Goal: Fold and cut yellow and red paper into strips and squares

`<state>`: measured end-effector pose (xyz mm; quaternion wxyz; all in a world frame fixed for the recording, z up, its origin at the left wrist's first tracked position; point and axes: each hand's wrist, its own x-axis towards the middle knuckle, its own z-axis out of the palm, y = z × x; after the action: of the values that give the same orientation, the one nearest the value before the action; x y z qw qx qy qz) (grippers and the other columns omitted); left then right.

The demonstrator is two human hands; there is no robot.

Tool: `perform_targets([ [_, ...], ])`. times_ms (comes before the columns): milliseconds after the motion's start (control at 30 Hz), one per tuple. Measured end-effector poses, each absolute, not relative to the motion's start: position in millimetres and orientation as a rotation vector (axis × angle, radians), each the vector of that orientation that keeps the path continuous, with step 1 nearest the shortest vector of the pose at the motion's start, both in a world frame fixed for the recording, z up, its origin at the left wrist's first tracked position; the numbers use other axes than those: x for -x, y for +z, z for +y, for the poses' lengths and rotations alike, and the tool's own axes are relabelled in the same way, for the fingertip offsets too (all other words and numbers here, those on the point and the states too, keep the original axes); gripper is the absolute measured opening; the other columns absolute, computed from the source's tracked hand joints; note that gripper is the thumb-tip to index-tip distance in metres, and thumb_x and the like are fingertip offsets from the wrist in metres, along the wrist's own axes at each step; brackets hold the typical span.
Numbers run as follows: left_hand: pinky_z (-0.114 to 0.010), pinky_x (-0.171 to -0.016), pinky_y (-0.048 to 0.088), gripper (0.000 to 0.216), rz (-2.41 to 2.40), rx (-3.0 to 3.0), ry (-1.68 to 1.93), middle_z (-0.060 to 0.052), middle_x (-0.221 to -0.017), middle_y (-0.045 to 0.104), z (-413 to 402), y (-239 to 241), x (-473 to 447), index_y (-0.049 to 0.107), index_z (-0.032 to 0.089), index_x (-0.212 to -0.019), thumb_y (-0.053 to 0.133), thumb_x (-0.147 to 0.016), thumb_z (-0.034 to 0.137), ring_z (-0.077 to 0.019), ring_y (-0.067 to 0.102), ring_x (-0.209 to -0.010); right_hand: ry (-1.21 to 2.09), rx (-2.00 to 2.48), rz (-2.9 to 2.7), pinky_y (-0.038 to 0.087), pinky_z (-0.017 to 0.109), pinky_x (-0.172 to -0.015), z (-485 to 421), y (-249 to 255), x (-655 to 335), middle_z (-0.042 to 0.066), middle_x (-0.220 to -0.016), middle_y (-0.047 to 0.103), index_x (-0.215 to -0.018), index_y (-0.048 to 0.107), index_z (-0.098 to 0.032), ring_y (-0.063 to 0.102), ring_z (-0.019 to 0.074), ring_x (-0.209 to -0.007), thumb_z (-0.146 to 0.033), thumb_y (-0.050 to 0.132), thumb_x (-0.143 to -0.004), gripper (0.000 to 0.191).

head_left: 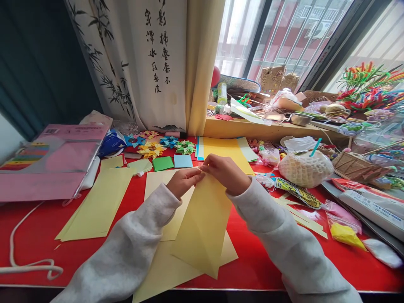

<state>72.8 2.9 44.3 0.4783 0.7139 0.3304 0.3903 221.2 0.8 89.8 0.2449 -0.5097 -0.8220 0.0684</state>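
Observation:
Between my two hands hangs a folded sheet of yellow paper (202,223), its lower end spreading toward the table's front edge. My left hand (186,181) pinches its far edge from the left. From the right, my right hand (225,170) grips the same edge, fingers bent down and close to the left fingertips. Underneath lie larger cream-yellow sheets (158,269), partly covered by the held paper. To the left rests a stack of pale yellow paper strips (97,206). Beyond my hands are a green paper square (163,163) and a light blue paper square (182,160).
Several folded paper flowers (151,149) sit at the back by the curtain (164,84). A pink paper pack (53,160) lies at left, with a white cable (19,235) nearby. On the right are a net-wrapped coconut with a straw (304,168), paper strips (303,219) and bags.

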Motion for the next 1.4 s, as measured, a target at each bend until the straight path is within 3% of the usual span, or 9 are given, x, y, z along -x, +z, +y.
perform_targets([
  [133, -0.023, -0.056, 0.039, 0.029, 0.942, -1.91, 1.022, 0.0, -0.064, 0.052, 4.7, 40.1, -73.1, 0.058, 0.015, -0.074, 0.041, -0.075, 0.038, -0.0118, 0.048, -0.061, 0.091, 1.402, -2.309, 0.027, 0.02, -0.049, 3.5, 87.0, -221.5, -0.001, -0.06, 0.052, -0.067, 0.046, -0.019, 0.043, 0.0091, -0.053, -0.028, 0.042, -0.076, 0.013],
  [333, -0.023, -0.057, 0.041, 0.025, 1.048, -1.824, 1.286, -0.001, -0.067, 0.056, 3.6, 36.7, -76.4, 0.059, 0.015, -0.078, 0.049, -0.071, 0.037, -0.012, 0.051, -0.062, -0.063, 1.483, -2.363, 0.024, 0.021, -0.047, 0.1, 84.4, -216.9, 0.001, -0.061, 0.054, -0.073, 0.045, -0.02, 0.044, 0.0108, -0.051, -0.028, 0.035, -0.08, 0.015],
  [533, -0.025, -0.058, 0.043, 0.027, 1.01, -1.784, 1.268, -0.002, -0.068, 0.056, 2.9, 37.0, -75.8, 0.057, 0.014, -0.081, 0.046, -0.072, 0.037, -0.0115, 0.051, -0.059, 0.089, 1.399, -2.428, 0.028, 0.02, -0.05, 5.1, 80.1, -216.2, 0.002, -0.06, 0.055, -0.075, 0.044, -0.017, 0.045, 0.009, -0.05, -0.028, 0.028, -0.084, 0.021],
  [700, -0.025, -0.061, 0.041, 0.027, 1.208, -1.996, 0.992, -0.003, -0.074, 0.057, 13.7, 28.0, -71.1, 0.054, 0.016, -0.079, 0.038, -0.075, 0.037, -0.0132, 0.052, -0.066, 0.16, 1.418, -2.483, 0.031, 0.021, -0.054, 12.1, 80.3, -227.8, 0.004, -0.072, 0.057, -0.084, 0.046, -0.018, 0.049, 0.0105, -0.06, -0.035, 0.028, -0.083, 0.025],
  [800, -0.029, -0.065, 0.038, 0.026, 1.321, -2.165, 0.742, -0.003, -0.072, 0.056, 16.4, 15.4, -72.0, 0.055, 0.017, -0.07, 0.043, -0.071, 0.04, -0.0164, 0.05, -0.07, 0.198, 1.583, -2.555, 0.033, 0.023, -0.054, 18.1, 78.0, -239.8, 0.006, -0.078, 0.058, -0.087, 0.049, -0.019, 0.05, 0.0127, -0.063, -0.037, 0.031, -0.081, 0.026],
  [933, -0.03, -0.065, 0.037, 0.038, 1.331, -2.296, 0.523, -0.004, -0.072, 0.053, 10.1, -0.1, -80.3, 0.053, 0.017, -0.073, 0.057, -0.054, 0.05, -0.0207, 0.047, -0.076, 0.47, 1.736, -2.778, 0.035, 0.026, -0.054, 25.3, 64.6, -246.9, 0.008, -0.083, 0.057, -0.09, 0.051, -0.016, 0.052, 0.0176, -0.067, -0.042, 0.051, -0.067, 0.034],
  [1033, -0.03, -0.067, 0.036, 0.038, 1.377, -2.387, 0.37, -0.004, -0.078, 0.052, 6.2, -4.9, -85.6, 0.051, 0.018, -0.073, 0.059, -0.053, 0.049, -0.0213, 0.045, -0.08, 0.653, 1.731, -2.888, 0.035, 0.026, -0.052, 30.1, 51.2, -245.1, 0.008, -0.079, 0.058, -0.088, 0.054, -0.013, 0.052, 0.0197, -0.068, -0.035, 0.063, -0.056, 0.039],
  [1200, -0.028, -0.068, 0.035, 0.025, 1.368, -2.377, 0.333, -0.002, -0.079, 0.052, 7.5, -4.9, -86.0, 0.05, 0.019, -0.073, 0.057, -0.058, 0.039, -0.0189, 0.044, -0.081, 0.686, 1.686, -2.837, 0.035, 0.026, -0.054, 40.4, 36.9, -246.1, 0.007, -0.083, 0.057, -0.087, 0.052, -0.015, 0.052, 0.0186, -0.071, -0.031, 0.06, -0.061, 0.032],
  [1400, -0.03, -0.068, 0.034, 0.037, 1.37, -2.366, 0.306, -0.003, -0.079, 0.052, 6.6, -5.8, -85.3, 0.05, 0.019, -0.074, 0.056, -0.054, 0.049, -0.02, 0.043, -0.08, 0.806, 1.653, -2.828, 0.036, 0.023, -0.05, 44.6, 30.6, -247.0, 0.005, -0.08, 0.058, -0.089, 0.051, -0.015, 0.053, 0.0146, -0.062, -0.026, 0.065, -0.054, 0.039],
])
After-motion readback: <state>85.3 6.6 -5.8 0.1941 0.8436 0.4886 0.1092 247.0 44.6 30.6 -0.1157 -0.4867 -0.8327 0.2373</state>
